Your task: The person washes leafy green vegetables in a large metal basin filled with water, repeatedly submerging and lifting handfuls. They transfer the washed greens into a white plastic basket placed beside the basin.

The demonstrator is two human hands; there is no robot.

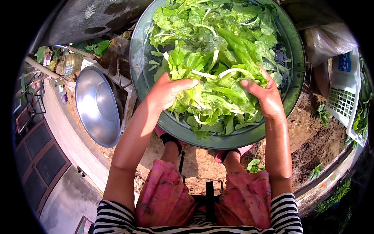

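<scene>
A large round metal basin (pixel 233 142) stands before me, holding water and many loose green leaves. Between my two hands is a thick bunch of leafy greens (pixel 216 90) with pale stems, lifted at the near side of the basin. My left hand (pixel 169 90) grips the bunch from the left, thumb on top. From the right, my right hand (pixel 264 93) clasps it, thumb also on top. The fingers of both hands are mostly hidden under the leaves. More wet leaves (pixel 178 17) float at the far side, where the water looks stirred and bubbly.
At left, an empty shiny metal bowl (pixel 98 106) leans tilted. A white plastic basket (pixel 343 96) with greens beside it stands at right, below a clear plastic bag (pixel 330 41). Bare soil (pixel 309 146) lies around the basin; a pale low ledge (pixel 67 125) curves along the left.
</scene>
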